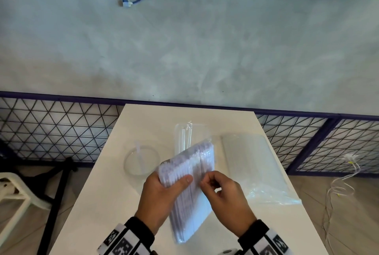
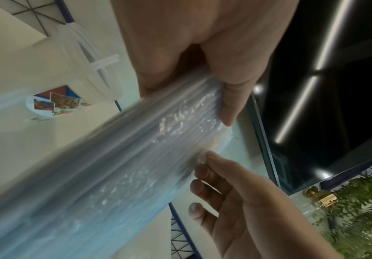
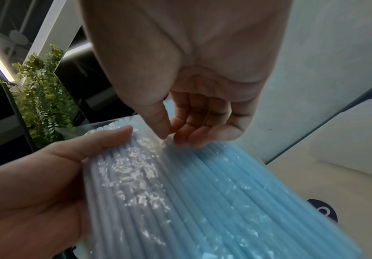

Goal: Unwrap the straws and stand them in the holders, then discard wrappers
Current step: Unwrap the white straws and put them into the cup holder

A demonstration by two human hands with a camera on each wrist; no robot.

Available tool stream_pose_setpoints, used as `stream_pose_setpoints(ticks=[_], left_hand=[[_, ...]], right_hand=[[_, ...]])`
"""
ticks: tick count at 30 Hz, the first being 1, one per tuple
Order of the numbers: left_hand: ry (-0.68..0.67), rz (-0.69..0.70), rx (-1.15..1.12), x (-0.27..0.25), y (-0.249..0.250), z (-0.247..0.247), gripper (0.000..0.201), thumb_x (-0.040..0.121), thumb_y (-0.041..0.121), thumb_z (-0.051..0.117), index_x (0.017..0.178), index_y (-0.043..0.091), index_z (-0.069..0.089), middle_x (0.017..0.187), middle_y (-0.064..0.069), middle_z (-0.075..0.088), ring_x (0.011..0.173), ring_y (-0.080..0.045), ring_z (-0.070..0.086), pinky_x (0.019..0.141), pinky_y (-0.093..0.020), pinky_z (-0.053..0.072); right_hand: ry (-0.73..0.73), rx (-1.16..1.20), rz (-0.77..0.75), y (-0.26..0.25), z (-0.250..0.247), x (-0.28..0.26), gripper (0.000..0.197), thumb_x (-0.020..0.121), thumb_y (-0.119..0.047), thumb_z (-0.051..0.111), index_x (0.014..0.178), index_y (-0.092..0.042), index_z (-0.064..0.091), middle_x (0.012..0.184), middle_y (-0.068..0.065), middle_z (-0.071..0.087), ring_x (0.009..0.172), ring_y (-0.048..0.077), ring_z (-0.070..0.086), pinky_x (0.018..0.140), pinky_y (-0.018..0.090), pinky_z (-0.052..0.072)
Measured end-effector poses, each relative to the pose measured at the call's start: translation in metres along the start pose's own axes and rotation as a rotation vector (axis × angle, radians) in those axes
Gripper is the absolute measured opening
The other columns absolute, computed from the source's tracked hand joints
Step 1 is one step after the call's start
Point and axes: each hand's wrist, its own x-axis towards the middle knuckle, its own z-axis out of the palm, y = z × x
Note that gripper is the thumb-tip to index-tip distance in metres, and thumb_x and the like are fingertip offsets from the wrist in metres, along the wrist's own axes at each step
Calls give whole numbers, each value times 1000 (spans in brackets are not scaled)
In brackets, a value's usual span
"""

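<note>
- The left hand (image 1: 162,197) holds a sealed pack of straws (image 1: 190,189) from the left edge, thumb curled over the top face and fingers underneath, low in the centre of the head view.
- The right hand (image 1: 225,195) has its thumb and fingertips drawn together in a pinch on the clear film of the pack, just right of the left thumb; the right wrist view shows the film puckered at that pinch.
- The pack is lifted off the white surface (image 1: 98,203), slanting from lower centre up toward the right, its far end raised.
- The straws inside look pale blue, lying side by side.
- A clear cup (image 1: 141,160) stands on the surface left of the pack, with one straw (image 1: 139,152) leaning in it.
- A second wrapped bundle of white straws (image 1: 184,136) lies behind the pack.
- A loose clear plastic bag (image 1: 256,164) lies on the right part of the surface.
</note>
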Motion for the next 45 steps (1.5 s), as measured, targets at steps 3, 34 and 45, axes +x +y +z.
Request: stream_pose_setpoints(ticks=[3, 34, 45], left_hand=[[-3, 10, 24, 2, -1, -4, 37, 66, 25, 82, 101, 20, 71, 97, -1, 76, 92, -20, 72, 86, -44, 57], [-286, -149, 90, 3, -58, -39, 73, 51, 9, 91, 118, 22, 64, 112, -1, 72, 103, -16, 68, 87, -27, 54], [-268, -122, 67, 5, -41, -35, 23, 92, 18, 58, 108, 17, 75, 115, 4, 72, 112, -3, 61, 86, -4, 42]], right_hand=[[-68, 43, 7, 1, -1, -1, 19, 94, -15, 60, 76, -20, 57, 70, -6, 57, 57, 7, 47, 57, 18, 36], [-201, -145, -252, -14, -16, 22, 11, 77, -17, 69, 82, -27, 72, 105, -12, 54, 103, 11, 57, 81, 11, 39], [-176, -439, -263, 8, -21, 28, 29, 86, -31, 56, 102, -51, 68, 147, -22, 38, 133, 6, 33, 108, 32, 29]])
